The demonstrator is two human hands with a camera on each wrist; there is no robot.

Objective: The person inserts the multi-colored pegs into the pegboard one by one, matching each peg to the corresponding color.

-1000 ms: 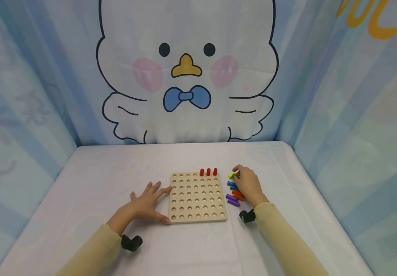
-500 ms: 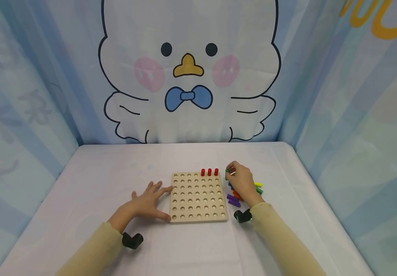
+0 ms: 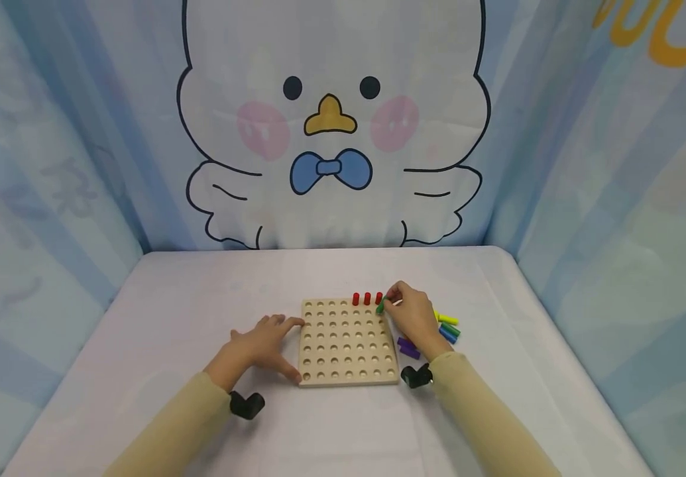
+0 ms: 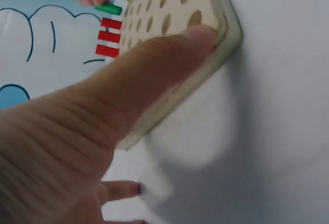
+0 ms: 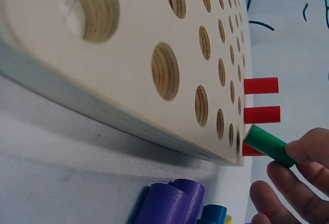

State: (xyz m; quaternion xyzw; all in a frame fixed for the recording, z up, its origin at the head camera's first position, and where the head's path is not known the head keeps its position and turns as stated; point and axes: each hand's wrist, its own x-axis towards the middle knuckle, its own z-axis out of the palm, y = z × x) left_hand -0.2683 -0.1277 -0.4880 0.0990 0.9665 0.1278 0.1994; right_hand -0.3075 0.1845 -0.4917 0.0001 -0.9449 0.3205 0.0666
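Note:
A pale wooden board (image 3: 327, 384) with rows of round holes lies flat on the table. Three red pegs (image 3: 367, 299) stand upright along its far edge, toward the right. My right hand (image 3: 415, 321) pinches a green peg (image 5: 268, 144) between thumb and fingertips. In the right wrist view the peg is tilted, its lower end close over a hole by the corner red peg. My left hand (image 3: 265, 344) is spread along the board's left side, fingers at the edge. Its thumb (image 4: 149, 75) rests on the near left corner in the left wrist view.
Right of the board lie purple pegs (image 3: 409, 352), a yellow peg (image 3: 447, 319), another green peg (image 3: 451, 328) and a blue peg (image 3: 447, 336); my right hand partly hides this pile. A cartoon-printed curtain (image 3: 331, 218) hangs behind the white-covered table (image 3: 247, 285).
My right hand has picked a green peg from the pile and carried it left to the board's far right corner. The left hand stays at the board's left side.

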